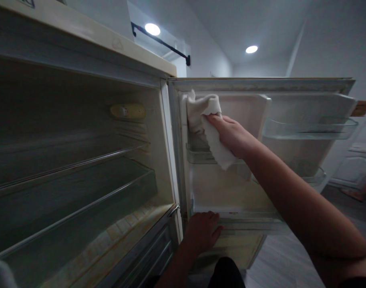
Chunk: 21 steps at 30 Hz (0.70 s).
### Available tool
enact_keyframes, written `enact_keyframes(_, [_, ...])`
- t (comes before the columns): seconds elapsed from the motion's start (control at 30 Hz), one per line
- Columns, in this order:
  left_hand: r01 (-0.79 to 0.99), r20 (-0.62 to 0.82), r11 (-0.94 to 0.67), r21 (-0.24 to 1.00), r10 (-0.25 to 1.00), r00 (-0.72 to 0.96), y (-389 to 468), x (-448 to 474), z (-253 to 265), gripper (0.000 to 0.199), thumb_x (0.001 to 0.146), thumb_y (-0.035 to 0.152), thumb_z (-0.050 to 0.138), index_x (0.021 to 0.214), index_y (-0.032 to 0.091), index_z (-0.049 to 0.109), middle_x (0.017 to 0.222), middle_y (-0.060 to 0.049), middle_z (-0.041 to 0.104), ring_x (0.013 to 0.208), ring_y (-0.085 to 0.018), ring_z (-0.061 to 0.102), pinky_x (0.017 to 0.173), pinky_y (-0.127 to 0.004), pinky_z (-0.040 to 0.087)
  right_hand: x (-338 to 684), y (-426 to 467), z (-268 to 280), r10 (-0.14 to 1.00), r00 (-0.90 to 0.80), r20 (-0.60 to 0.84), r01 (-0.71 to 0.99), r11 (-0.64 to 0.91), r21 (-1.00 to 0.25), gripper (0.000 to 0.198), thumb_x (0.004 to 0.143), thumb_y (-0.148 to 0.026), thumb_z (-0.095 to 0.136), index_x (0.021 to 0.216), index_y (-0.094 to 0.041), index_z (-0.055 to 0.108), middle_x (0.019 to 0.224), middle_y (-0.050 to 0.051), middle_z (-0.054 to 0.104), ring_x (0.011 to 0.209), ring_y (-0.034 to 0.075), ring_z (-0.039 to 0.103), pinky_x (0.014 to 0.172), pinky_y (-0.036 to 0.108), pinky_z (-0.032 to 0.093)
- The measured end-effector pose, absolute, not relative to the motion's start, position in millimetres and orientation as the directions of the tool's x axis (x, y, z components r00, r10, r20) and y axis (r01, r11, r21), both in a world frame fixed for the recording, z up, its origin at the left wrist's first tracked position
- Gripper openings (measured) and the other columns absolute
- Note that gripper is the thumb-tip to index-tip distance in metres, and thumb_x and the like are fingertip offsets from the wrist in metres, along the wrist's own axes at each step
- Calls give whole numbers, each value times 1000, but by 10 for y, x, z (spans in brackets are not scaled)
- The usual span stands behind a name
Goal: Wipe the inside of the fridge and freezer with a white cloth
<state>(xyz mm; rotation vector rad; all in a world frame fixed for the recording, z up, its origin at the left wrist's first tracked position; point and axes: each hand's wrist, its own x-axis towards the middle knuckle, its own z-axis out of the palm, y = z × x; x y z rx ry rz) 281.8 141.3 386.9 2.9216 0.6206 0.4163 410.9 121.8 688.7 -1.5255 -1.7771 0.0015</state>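
Observation:
My right hand (235, 136) is closed on a white cloth (201, 112) with a wavy edge. The cloth lies against the upper hinge-side corner of the open refrigerator door's inner panel (228, 188), and one end hangs down over a clear door shelf (198, 156). Lower down, my left hand (202, 232) rests by the bottom rack of the door, thumb apart from the fingers, with nothing seen in it. Part of its fingertips is hard to make out in the dim light.
To the left, the refrigerator compartment (161, 160) stands open, with glass shelves (81, 164) and a yellowed lamp cover (127, 111). More clear door bins (309, 129) are on the right. My dark-clad knee (226, 274) is below the door. At far right, a person's foot (352, 195) shows.

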Motion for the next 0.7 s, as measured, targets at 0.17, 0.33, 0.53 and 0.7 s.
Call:
enact_keyframes(0.17, [356,252,-917,181,393,885,1414,2755,3877,46,101,51,43,134,25,61,123,-9,73,109,-27,70,97,-43,54,3966,1553,6870,688,-242,684,946,324,9,69,104,-50,38,154,-3,33,158,26,38,148,37,34,121,51,33])
enact_keyframes(0.33, [337,259,-927,166,370,892,1437,2657,3875,46,101,53,44,134,26,61,119,-8,74,107,-27,70,96,-43,54,4435,1437,6952,762,-433,481,897,311,315,74,94,-35,62,159,-12,35,169,20,21,155,44,20,122,64,26])
enact_keyframes(0.53, [298,255,-941,163,332,908,1439,2577,3925,46,102,53,42,131,24,63,116,-8,75,107,-27,71,95,-43,54,4671,997,7008,877,-252,409,856,5,517,111,70,-8,82,164,-26,27,173,19,-3,155,41,19,111,53,41])
enact_keyframes(0.7, [293,253,-943,159,325,911,1441,2560,3970,48,102,55,42,130,23,64,116,-9,75,108,-28,70,95,-42,54,4410,859,6996,873,-115,474,844,-166,510,82,84,-3,65,158,-26,39,170,20,17,151,43,27,102,56,47])
